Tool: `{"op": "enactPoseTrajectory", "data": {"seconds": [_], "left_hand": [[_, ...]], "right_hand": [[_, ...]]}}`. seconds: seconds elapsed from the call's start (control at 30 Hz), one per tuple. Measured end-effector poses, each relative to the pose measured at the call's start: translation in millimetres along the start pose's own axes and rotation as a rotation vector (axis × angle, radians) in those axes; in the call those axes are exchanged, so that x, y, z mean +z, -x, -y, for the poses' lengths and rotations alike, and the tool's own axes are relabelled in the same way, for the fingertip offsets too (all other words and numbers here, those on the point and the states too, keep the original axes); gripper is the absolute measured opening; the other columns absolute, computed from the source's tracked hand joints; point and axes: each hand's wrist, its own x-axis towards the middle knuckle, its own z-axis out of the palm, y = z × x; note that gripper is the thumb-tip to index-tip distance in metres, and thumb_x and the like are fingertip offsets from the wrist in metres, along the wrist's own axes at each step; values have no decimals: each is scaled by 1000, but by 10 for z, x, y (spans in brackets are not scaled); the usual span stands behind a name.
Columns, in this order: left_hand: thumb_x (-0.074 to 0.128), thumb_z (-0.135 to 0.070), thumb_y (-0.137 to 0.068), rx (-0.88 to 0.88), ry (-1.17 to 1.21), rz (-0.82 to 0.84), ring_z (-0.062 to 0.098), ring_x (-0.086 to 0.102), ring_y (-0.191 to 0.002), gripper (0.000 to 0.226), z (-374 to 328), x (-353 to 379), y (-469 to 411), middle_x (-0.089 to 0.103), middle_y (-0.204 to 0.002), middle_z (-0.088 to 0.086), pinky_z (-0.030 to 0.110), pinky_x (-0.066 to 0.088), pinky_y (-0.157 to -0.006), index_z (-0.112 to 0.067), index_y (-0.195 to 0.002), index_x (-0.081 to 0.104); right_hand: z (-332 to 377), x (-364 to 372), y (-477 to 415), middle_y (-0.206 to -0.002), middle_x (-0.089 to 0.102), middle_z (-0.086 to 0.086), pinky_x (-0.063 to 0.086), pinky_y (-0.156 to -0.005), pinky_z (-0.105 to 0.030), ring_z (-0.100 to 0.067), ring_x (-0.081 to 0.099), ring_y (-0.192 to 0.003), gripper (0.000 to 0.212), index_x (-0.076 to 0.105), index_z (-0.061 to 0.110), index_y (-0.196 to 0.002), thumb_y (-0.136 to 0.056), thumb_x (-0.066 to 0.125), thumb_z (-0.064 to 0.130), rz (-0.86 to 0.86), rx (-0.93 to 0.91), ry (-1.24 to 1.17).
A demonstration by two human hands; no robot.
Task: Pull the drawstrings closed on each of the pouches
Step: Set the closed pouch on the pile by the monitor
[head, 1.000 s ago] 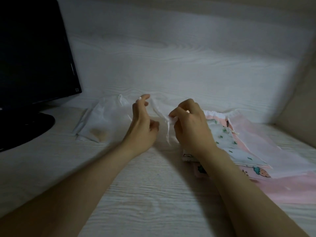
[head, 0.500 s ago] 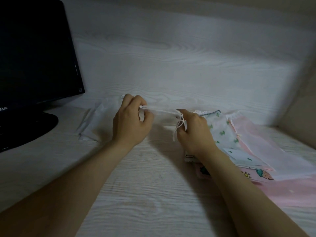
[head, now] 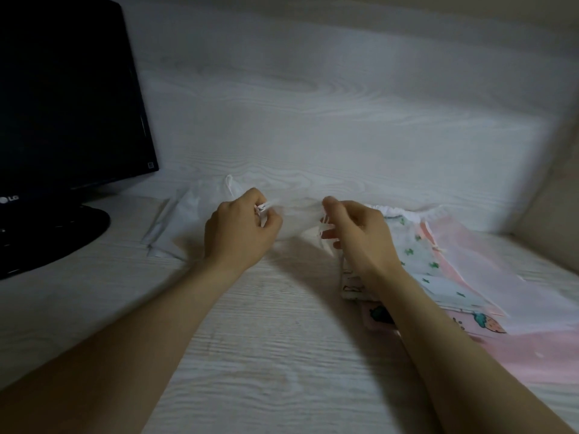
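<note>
I'm looking down on a pale, whitewashed wood-grain desk (head: 275,355), dimly lit, with a back panel (head: 313,104) in the same grain rising behind it. A black LG monitor (head: 62,98) stands at the far left on its round base (head: 53,233). A beige side wall (head: 551,189) closes the right.

Middle of the desk, just in front of the back panel, is the sheer white pouch (head: 294,220) I'm working. Its top edge runs side to side, parallel with the back panel, strung between both hands. The body is pale and blurred, so I can't tell which way it points.

My left hand (head: 241,233) is curled, pinching the left drawstring (head: 261,209) at thumb and forefinger. My right hand (head: 357,236) has its fingers bent round the right drawstring (head: 324,222) at the other end.

Another white pouch (head: 185,220) lies flat behind the left hand. Under my right wrist sits a stack: a green-print pouch (head: 416,252), a plain pink pouch (head: 501,277), a strawberry-print pouch (head: 482,322).
</note>
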Motion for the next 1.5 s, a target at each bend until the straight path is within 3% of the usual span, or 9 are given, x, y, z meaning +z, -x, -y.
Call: {"op": "enactPoseTrajectory", "data": {"seconds": [0.2, 0.3, 0.43, 0.67, 0.8, 1.03, 1.1, 1.3, 1.5], "left_hand": [[69, -31, -86, 46, 34, -83, 25, 56, -57, 15, -67, -72, 1, 54, -52, -3, 32, 44, -58, -23, -84, 56], [62, -30, -83, 64, 31, -15, 21, 57, -59, 7, -41, -55, 10, 58, -57, -8, 32, 47, -59, -27, -87, 58], [55, -24, -98, 44, 14, 42, 25, 64, -71, 7, 56, 3, -19, 65, -74, -7, 42, 55, -64, -24, -100, 62], [44, -48, -110, -54, -11, 84, 22, 71, -73, 31, 171, 9, -71, 73, -82, -11, 46, 60, -72, -29, -104, 68], [46, -58, -107, -117, -104, 49, 25, 68, -75, 39, 156, -25, -82, 71, -76, -4, 41, 55, -69, -28, -91, 64], [41, -12, -109, -240, 12, 25, 20, 47, -87, 14, 80, 8, -110, 45, -114, 2, 35, 37, -79, -12, -111, 55], [40, -3, -105, -313, 141, -23, 19, 54, -93, 18, 97, 28, -135, 56, -112, 0, 28, 40, -81, -12, -110, 56], [63, -26, -106, -562, 569, -124, 18, 71, -52, 28, 128, -23, -201, 75, -68, 5, 37, 64, -57, -8, -85, 72], [47, -33, -113, -754, 899, -75, 25, 80, -76, 42, 108, 86, -226, 77, -102, 18, 32, 63, -62, 7, -111, 61]], "right_hand": [[-126, 59, -25, -95, 77, 3, 62, -88, -52, -15, 78, -86, 32, 69, 14, -123, -103, 60, 37, 92, 45, 0], [-111, 39, -12, -86, 78, -7, 64, -74, -42, -21, 77, -72, 31, 58, 12, -136, -106, 55, 22, 77, 54, -56], [-50, -5, -31, -54, 51, 0, 37, -44, -26, -15, 43, -44, 24, 70, 10, -115, -98, 55, 4, 9, 150, -139], [32, -69, -48, -49, 36, -1, 27, -44, -24, -18, 32, -42, 26, 57, 9, -71, -95, 51, 18, -93, 292, -100], [48, -59, -74, -51, 29, 3, 20, -42, -23, -14, 23, -40, 24, 43, 15, -73, -96, 40, 13, -46, 387, -378], [61, -47, -83, -87, 76, -13, 50, -63, -33, -25, 67, -62, 41, 69, 2, -110, -106, 34, 21, 6, 431, -581], [61, -56, -93, -101, 79, -16, 55, -66, -34, -26, 72, -69, 39, 68, 0, -116, -104, 35, 18, -19, 458, -698], [22, -74, -122, -101, 64, -16, 59, -61, -31, -26, 69, -64, 32, 70, 2, -118, -97, 47, 8, -197, 486, -1035], [38, -60, -118, -102, 72, -18, 58, -54, -28, -27, 76, -64, 20, 58, 9, -106, -109, 39, 16, -252, 429, -1079]]}}
